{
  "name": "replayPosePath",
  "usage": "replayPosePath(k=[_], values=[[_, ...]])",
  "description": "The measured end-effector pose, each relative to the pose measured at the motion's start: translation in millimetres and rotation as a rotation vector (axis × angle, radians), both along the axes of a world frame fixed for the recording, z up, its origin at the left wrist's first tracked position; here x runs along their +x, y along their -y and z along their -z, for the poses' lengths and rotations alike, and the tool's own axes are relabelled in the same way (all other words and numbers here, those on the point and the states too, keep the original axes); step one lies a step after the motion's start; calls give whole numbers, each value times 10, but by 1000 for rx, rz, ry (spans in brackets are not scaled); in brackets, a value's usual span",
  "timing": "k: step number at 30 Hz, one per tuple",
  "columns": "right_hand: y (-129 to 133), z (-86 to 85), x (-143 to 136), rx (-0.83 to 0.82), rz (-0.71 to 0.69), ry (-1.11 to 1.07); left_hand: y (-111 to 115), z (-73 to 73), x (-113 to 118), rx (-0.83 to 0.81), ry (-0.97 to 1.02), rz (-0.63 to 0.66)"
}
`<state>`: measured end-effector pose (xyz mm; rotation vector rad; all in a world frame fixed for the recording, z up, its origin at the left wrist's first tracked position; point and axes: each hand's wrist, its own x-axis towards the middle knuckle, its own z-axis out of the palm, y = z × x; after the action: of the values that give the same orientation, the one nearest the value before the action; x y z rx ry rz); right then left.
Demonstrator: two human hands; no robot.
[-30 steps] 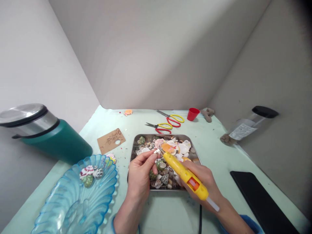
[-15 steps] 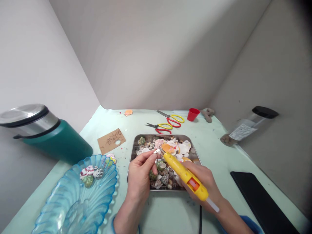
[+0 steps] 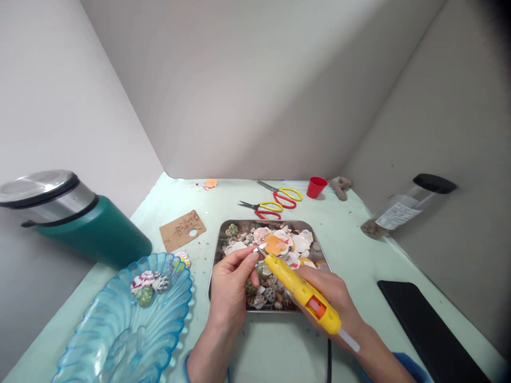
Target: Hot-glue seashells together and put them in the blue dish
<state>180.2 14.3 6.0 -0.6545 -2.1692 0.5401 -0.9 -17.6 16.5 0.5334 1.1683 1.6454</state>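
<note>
Between the thumb and fingertips of my left hand (image 3: 233, 276) is a small white piece (image 3: 260, 247), perhaps a shell; its exact kind is too small to tell. My right hand (image 3: 329, 292) is wrapped around a yellow hot glue gun (image 3: 297, 284), with a clear glue stick (image 3: 348, 339) poking from its rear. The gun's metal nozzle meets or nearly meets the white piece. Both hands are above a metal tray (image 3: 216, 255) full of seashells (image 3: 270, 293), some striped, some green. Orange and white flat shells (image 3: 275, 243) lie behind the nozzle.
At left stand a blue scalloped dish (image 3: 99, 303) with several shells and a green bottle (image 3: 99, 229). Behind the tray are two pairs of scissors (image 3: 268, 206) and a red cup (image 3: 316, 187). A brown card (image 3: 175, 234), a capped jar (image 3: 399, 210) and a black slab (image 3: 427, 324) flank it.
The glue gun's nozzle has shifted slightly left and down along the white piece. The piece has turned a little in my left fingertips.
</note>
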Motion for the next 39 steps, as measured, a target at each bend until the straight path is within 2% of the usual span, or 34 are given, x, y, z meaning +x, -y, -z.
replayPosePath(k=[6, 16, 29, 34, 39], values=[[-1, -40, -22, 3, -28, 1, 1, 8, -6, -3, 6, 6], [18, 54, 11, -33, 92, 18, -5, -27, -17, 8, -30, -49], [11, -11, 0, 18, 16, 17, -17, 11, -19, 7, -31, -25], [-37, -26, 88, -46, 141, 129, -28, -10, -43, 6, -10, -101], [-50, -77, 199, -19, 395, 468, -34, -39, -52, 24, 1, -111]])
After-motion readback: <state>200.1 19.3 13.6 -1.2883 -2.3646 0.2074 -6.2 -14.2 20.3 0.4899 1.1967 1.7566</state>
